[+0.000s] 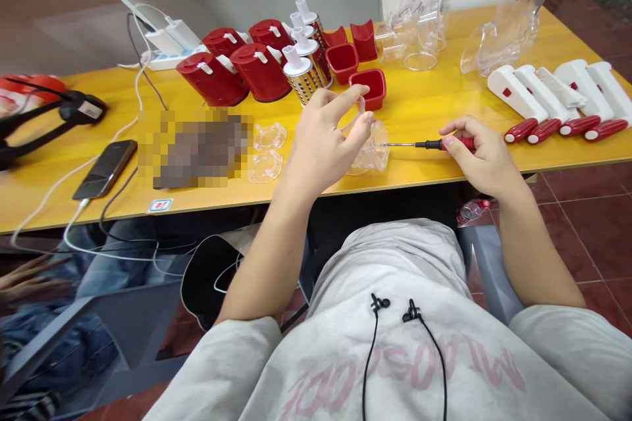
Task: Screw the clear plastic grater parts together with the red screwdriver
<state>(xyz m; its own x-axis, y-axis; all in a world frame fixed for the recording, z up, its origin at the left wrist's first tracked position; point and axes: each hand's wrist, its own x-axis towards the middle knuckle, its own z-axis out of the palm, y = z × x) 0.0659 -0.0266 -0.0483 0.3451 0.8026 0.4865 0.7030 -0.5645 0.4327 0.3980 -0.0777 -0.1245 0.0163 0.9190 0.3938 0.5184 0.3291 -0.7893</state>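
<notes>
My left hand (323, 138) is closed around a clear plastic housing (371, 150) that lies on its side on the yellow table (424, 105). My right hand (476, 151) grips a red-handled screwdriver (447, 143) held level, its thin shaft pointing left into the housing's open end. Two more clear plastic pieces (266, 151) lie just left of my left hand.
Red drum housings (237, 69), metal grater drums (306, 59) and red cups (368, 85) stand behind my hands. Clear hoppers (503, 33) and white red-handled parts (557, 99) lie at the right. At the left lie a phone (105, 168), cables and a power strip (170, 43); one patch is blurred.
</notes>
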